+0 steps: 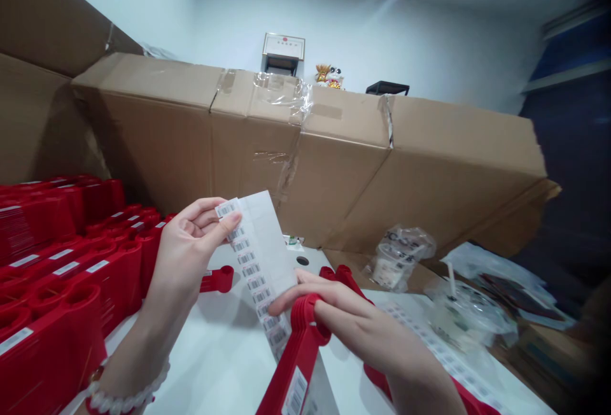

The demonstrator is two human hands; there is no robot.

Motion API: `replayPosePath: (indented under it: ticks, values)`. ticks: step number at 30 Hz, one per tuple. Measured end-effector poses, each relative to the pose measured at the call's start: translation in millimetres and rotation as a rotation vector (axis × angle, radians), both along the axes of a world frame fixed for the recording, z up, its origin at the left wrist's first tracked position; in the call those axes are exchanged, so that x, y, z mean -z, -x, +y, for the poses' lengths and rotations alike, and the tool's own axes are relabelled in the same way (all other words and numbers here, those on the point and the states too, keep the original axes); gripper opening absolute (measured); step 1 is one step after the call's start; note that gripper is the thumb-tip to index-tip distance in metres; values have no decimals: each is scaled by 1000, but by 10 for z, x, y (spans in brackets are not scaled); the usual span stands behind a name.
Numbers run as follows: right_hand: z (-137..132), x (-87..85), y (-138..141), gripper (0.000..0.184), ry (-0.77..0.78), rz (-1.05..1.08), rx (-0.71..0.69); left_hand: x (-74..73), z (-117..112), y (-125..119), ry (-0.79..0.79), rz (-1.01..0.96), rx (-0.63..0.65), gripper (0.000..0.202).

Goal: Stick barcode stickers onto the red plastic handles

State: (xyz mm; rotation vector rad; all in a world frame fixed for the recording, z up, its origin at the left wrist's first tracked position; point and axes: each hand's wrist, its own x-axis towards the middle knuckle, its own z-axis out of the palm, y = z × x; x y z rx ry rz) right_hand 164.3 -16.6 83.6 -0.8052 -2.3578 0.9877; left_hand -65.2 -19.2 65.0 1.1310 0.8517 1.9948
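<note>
My left hand pinches the top end of a white strip of barcode stickers, thumb and fingers closed on one label at its upper corner. The strip hangs down to my right hand, whose fingers are wrapped round the looped end of a stack of red plastic tags and also touch the strip's lower part. A barcode label shows on the side of the red tag stack. A bead bracelet is on my left wrist.
Rows of red tags with white labels fill the left side. A white table lies below, with one loose red tag. A large cardboard box stands behind. Plastic drink cups in bags sit at right.
</note>
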Motion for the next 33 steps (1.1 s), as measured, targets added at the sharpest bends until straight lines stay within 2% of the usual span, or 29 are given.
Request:
replayPosePath:
  ticks: [5, 8, 13, 15, 17, 23, 27, 30, 33]
  values:
    - [26, 77, 17, 40, 44, -18, -25, 9, -11, -26, 17, 22, 2, 32]
    - [29, 60, 15, 40, 66, -17, -20, 11, 6, -15, 23, 63, 22, 35]
    - [39, -18, -29, 39, 26, 97, 16, 11, 47, 17, 131, 306, 251, 48]
    - [61, -12, -73, 38, 1, 143, 38, 29, 62, -15, 178, 423, 346, 46]
    - [89, 16, -119, 38, -9, 160, 58, 50, 75, -70, 187, 458, 396, 40]
    - [99, 37, -123, 38, 15, 128, 38, 76, 63, -157, 186, 369, 307, 37]
    - [43, -23, -50, 36, -10, 123, 114, 97, 61, -139, 181, 367, 274, 37]
    - [60, 1, -34, 32, 32, 172, 187, 108, 79, -135, 195, 367, 313, 36]
    - [128, 89, -43, 28, 52, 323, 282, 102, 83, -132, 222, 383, 395, 34]
